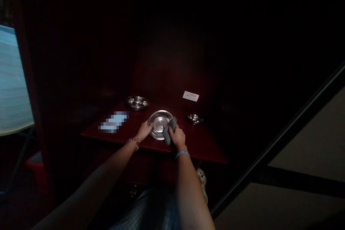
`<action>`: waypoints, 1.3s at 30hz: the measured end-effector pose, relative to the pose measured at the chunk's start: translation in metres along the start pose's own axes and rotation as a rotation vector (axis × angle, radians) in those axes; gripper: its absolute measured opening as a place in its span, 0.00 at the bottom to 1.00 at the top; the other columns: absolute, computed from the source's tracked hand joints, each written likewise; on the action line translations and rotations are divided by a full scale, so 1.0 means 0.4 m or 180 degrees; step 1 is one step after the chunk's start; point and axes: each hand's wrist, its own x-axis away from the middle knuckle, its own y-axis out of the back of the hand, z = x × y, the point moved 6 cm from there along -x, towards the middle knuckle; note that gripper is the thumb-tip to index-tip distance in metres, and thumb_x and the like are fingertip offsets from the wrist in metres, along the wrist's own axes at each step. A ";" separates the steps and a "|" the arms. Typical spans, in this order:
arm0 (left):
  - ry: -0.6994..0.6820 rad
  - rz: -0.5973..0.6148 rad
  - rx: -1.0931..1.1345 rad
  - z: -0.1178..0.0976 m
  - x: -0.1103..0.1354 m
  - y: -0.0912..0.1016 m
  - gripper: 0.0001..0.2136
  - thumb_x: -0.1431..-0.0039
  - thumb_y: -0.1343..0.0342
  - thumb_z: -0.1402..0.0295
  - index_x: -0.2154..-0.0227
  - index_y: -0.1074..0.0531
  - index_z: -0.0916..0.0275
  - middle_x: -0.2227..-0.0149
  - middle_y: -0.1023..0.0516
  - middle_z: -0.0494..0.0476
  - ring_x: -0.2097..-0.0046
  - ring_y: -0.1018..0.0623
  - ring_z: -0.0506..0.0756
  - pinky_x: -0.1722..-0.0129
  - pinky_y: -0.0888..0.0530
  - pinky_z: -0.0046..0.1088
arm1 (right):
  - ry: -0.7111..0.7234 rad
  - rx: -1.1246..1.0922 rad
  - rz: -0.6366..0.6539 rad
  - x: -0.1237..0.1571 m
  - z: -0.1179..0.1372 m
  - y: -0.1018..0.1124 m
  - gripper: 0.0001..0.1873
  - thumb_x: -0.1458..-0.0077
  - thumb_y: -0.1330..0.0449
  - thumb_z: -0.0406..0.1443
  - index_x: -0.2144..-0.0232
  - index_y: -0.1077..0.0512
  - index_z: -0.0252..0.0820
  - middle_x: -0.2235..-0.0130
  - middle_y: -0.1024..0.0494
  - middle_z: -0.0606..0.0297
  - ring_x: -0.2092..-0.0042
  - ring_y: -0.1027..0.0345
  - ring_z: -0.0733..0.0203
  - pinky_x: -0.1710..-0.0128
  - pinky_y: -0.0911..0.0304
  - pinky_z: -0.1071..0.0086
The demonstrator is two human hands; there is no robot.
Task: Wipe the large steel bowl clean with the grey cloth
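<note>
A round, shallow stainless steel dish [156, 119] is tilted toward me over the front part of a dark red table. My left hand [145, 131] grips its left rim, thumb on the inside. In my right hand [178, 137] is a bunched grey cloth [167, 138], closed between the fingers and touching the dish's right side. The cloth covers part of that rim. Whether my right fingers also hold the dish behind the cloth is hidden.
Shiny steel dishes [137, 103] sit at the table's back left; a small steel bowl [194, 119] is at the right. A blurred-out pale item [114, 121] lies on the left of the table [207, 151]. A white socket plate [191, 96] is on the dark back wall.
</note>
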 end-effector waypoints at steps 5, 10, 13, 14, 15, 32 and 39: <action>0.0036 0.0007 -0.0011 0.003 0.000 0.001 0.15 0.46 0.53 0.70 0.58 0.27 0.66 0.61 0.20 0.60 0.55 0.22 0.57 0.53 0.28 0.31 | -0.0042 -0.0057 -0.0100 0.003 0.003 0.012 0.23 0.39 0.53 0.49 0.51 0.34 0.40 0.55 0.23 0.52 0.54 0.28 0.50 0.57 0.37 0.63; -0.0014 0.0114 0.0037 0.005 -0.001 -0.006 0.14 0.47 0.52 0.69 0.60 0.26 0.66 0.62 0.19 0.60 0.56 0.22 0.57 0.54 0.28 0.31 | -0.0393 -0.0294 -0.0557 0.006 0.002 0.047 0.23 0.40 0.53 0.50 0.54 0.30 0.42 0.57 0.23 0.54 0.56 0.28 0.51 0.58 0.37 0.64; -0.0039 0.0116 0.0124 0.005 -0.002 -0.008 0.14 0.47 0.51 0.69 0.60 0.26 0.66 0.60 0.19 0.61 0.55 0.22 0.57 0.52 0.28 0.31 | -0.0490 -0.0515 -0.0747 0.006 0.008 0.055 0.23 0.40 0.53 0.50 0.54 0.30 0.43 0.58 0.23 0.55 0.57 0.28 0.52 0.59 0.38 0.64; -0.0042 0.0111 0.0158 0.005 -0.003 -0.008 0.14 0.46 0.51 0.69 0.59 0.26 0.66 0.60 0.19 0.61 0.54 0.22 0.57 0.52 0.28 0.32 | -0.0482 -0.0592 -0.0801 0.005 0.011 0.056 0.23 0.40 0.54 0.50 0.54 0.30 0.43 0.58 0.23 0.56 0.57 0.29 0.52 0.59 0.38 0.65; -0.0047 0.0106 0.0187 0.006 -0.003 -0.009 0.15 0.46 0.51 0.69 0.58 0.27 0.67 0.60 0.20 0.61 0.54 0.22 0.57 0.52 0.28 0.32 | -0.0459 -0.0669 -0.0856 0.003 0.014 0.057 0.23 0.40 0.54 0.50 0.54 0.30 0.43 0.57 0.23 0.56 0.56 0.29 0.52 0.58 0.38 0.65; -0.0055 0.0128 0.0012 0.007 -0.004 -0.010 0.14 0.46 0.52 0.71 0.59 0.27 0.65 0.62 0.19 0.60 0.54 0.22 0.58 0.51 0.28 0.34 | -0.0416 -0.0818 -0.1480 0.015 0.022 0.100 0.22 0.39 0.57 0.43 0.52 0.30 0.42 0.51 0.31 0.54 0.49 0.40 0.49 0.49 0.44 0.62; -0.0113 0.0113 0.0125 -0.007 0.004 -0.007 0.15 0.43 0.52 0.66 0.57 0.26 0.66 0.57 0.20 0.62 0.53 0.22 0.59 0.49 0.30 0.34 | -0.0362 -0.0932 -0.1704 0.029 0.030 0.126 0.24 0.40 0.59 0.35 0.42 0.42 0.38 0.45 0.34 0.54 0.44 0.43 0.52 0.45 0.47 0.65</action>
